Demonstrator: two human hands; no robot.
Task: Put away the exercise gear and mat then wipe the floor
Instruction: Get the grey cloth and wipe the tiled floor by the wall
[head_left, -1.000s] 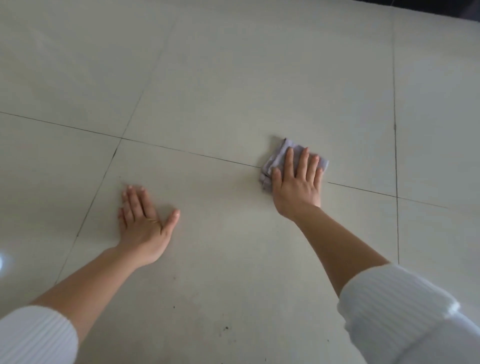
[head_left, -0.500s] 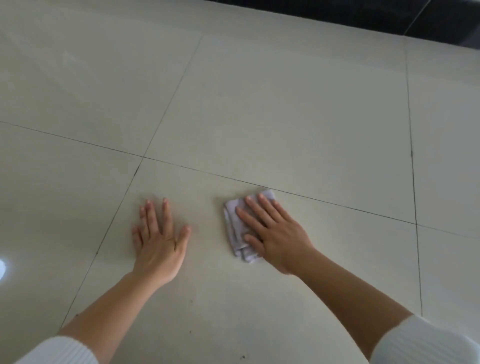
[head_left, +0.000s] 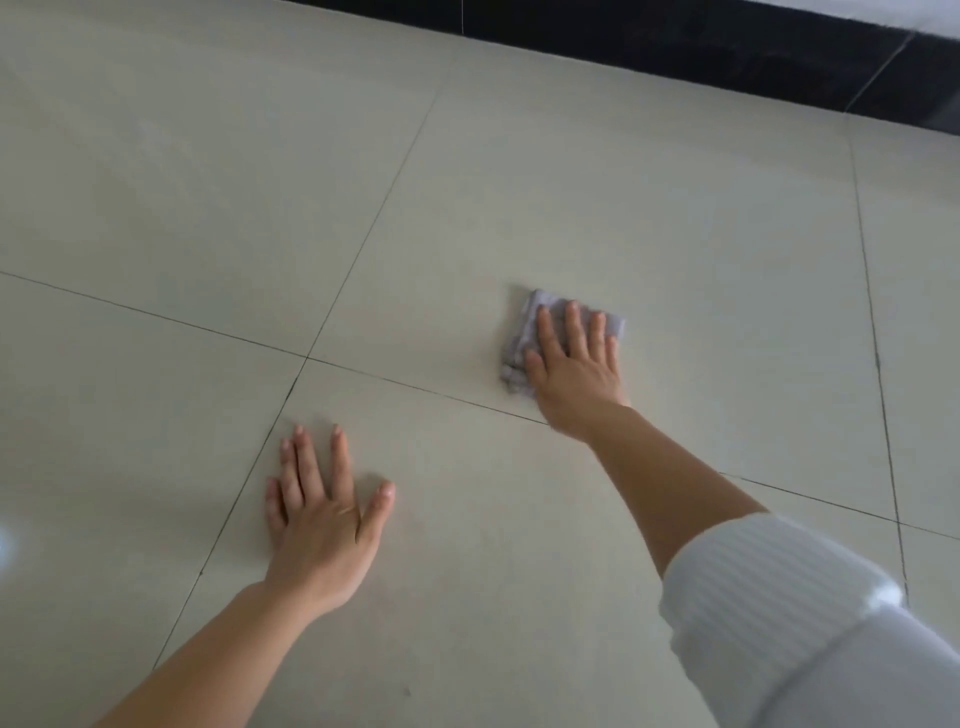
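Head view, looking down at a pale tiled floor (head_left: 571, 182) w/ thin dark grout lines (head_left: 415, 387); a dark skirting band (head_left: 675, 47) runs along the floor's far edge. Right hand (head_left: 574, 369) lies flat, fingers straight & slightly spread, pressing a small folded grey cloth (head_left: 519, 338) onto the tile just past a grout line, right of centre & nearer the far edge than the near one. Nothing is gripped: cloth is pinned under palm & fingers only. Left hand (head_left: 324, 525) is also flat w/ straight fingers on bare tile toward the near left, holding nothing, well apart from the cloth; it looks like it props the body. White ribbed sleeve (head_left: 769, 587) sits bunched above the right forearm. Prob. the floor-wiping stage.

Risks, by my reading: cloth is held by pressure alone, so a fast stroke could leave it behind or bunch it, esp. where its edge catches a grout line. Tile looks glossy; if damp, the propping left hand could slide & tip the person fwd. Cloth is small vs. the floor, so strips may be missed, e.g. the faint dark speck (head_left: 407, 692) by the near edge. Sleeve could slip down & drag over wet tile.
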